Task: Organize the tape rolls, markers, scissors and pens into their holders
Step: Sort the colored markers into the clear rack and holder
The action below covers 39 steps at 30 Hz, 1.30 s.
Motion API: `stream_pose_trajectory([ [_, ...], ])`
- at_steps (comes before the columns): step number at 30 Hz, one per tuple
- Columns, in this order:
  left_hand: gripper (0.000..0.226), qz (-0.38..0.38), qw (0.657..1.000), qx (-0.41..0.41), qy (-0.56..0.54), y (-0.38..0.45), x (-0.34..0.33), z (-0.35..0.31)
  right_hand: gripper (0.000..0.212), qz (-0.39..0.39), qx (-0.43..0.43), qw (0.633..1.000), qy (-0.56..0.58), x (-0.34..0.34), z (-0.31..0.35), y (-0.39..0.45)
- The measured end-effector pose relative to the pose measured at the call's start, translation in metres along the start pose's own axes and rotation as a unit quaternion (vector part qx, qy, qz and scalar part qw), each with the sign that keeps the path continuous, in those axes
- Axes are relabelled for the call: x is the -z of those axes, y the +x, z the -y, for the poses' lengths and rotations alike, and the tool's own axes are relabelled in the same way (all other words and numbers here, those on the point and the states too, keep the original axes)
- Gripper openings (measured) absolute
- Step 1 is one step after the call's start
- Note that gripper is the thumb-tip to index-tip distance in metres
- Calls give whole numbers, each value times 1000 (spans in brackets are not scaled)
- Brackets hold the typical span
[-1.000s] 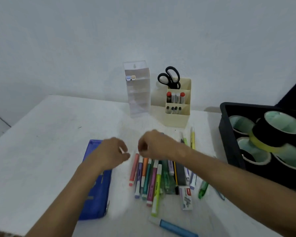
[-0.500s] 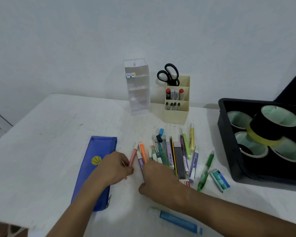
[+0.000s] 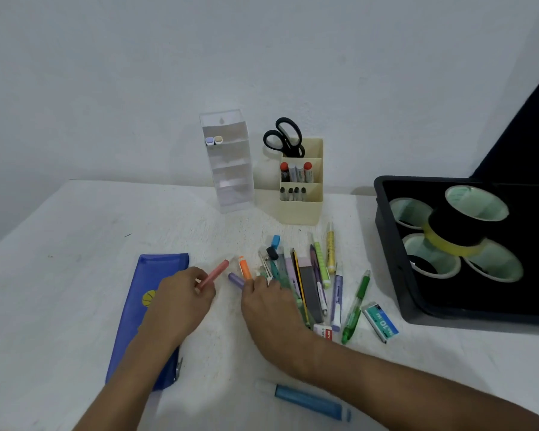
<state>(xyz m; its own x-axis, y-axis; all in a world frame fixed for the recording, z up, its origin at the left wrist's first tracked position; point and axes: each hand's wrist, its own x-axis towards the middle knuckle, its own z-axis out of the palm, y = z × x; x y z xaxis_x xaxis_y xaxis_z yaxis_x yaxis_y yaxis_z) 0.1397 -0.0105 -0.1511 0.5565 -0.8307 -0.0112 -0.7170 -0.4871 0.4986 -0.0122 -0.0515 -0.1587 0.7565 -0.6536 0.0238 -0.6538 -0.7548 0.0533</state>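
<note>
My left hand (image 3: 181,298) grips a pink marker (image 3: 216,272) that points up and right off the table. My right hand (image 3: 269,303) rests on the near end of a pile of markers and pens (image 3: 311,275), its fingers on a purple marker (image 3: 236,279) and an orange marker (image 3: 245,267). A clear tiered holder (image 3: 231,169) at the back holds two markers on its top shelf. Beside it the cream holder (image 3: 302,206) carries black scissors (image 3: 285,138) and several markers. Tape rolls (image 3: 455,231) sit in the black tray (image 3: 392,269) at right.
A blue pencil pouch (image 3: 147,303) lies under my left forearm. A blue marker (image 3: 308,401) lies near the front edge. A green pen (image 3: 355,306) and a teal lead box (image 3: 381,321) lie between the pile and the tray. The wall stands close behind the holders.
Both hands came down toward me onto the near end of the pile. My left hand picked up the pink marker, and the markers spread apart.
</note>
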Motion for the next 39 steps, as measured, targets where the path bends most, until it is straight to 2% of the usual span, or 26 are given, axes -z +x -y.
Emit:
stream_pose_trajectory([
  [2, 22, -16, 1000, -3, -23, 4, 2, 0, 55, -8, 7, 998, 69, 9, -12, 9],
  [4, 23, -41, 998, -18, -51, 7, 8, -5, 56, 16, -17, 983, 180, 15, -22, 21],
  [8, 11, -123, 987, -77, -74, 14, 37, -29, 34, 54, -99, 886, 449, 54, -52, 40],
  [10, 9, -142, 981, -108, -72, 19, 56, -44, 26, 60, -142, 851, 502, 81, -71, 47],
  [14, 13, -171, 970, -157, -76, 31, 91, -73, 24, 55, -146, 811, 564, 121, -97, 58],
  [17, 13, -191, 961, -179, -84, 38, 110, -93, 27, 34, -128, 808, 574, 143, -108, 65],
  [21, 23, -195, 961, -173, -91, 49, 129, -111, 21, -19, -122, 847, 517, 167, -118, 79],
  [24, 26, -177, 963, -169, -109, 56, 138, -119, 13, -88, -111, 881, 452, 176, -125, 90],
  [27, 29, -183, 957, -189, -122, 62, 147, -125, 23, -181, -75, 901, 388, 183, -127, 99],
  [31, 21, -202, 950, -209, -116, 81, 154, -129, 39, -259, -25, 877, 403, 193, -124, 111],
  [35, 23, -202, 951, -215, -87, 95, 149, -130, 33, -315, 11, 842, 438, 187, -120, 133],
  [39, 16, -198, 958, -201, -49, 108, 137, -129, 28, -320, 20, 837, 444, 164, -118, 151],
])
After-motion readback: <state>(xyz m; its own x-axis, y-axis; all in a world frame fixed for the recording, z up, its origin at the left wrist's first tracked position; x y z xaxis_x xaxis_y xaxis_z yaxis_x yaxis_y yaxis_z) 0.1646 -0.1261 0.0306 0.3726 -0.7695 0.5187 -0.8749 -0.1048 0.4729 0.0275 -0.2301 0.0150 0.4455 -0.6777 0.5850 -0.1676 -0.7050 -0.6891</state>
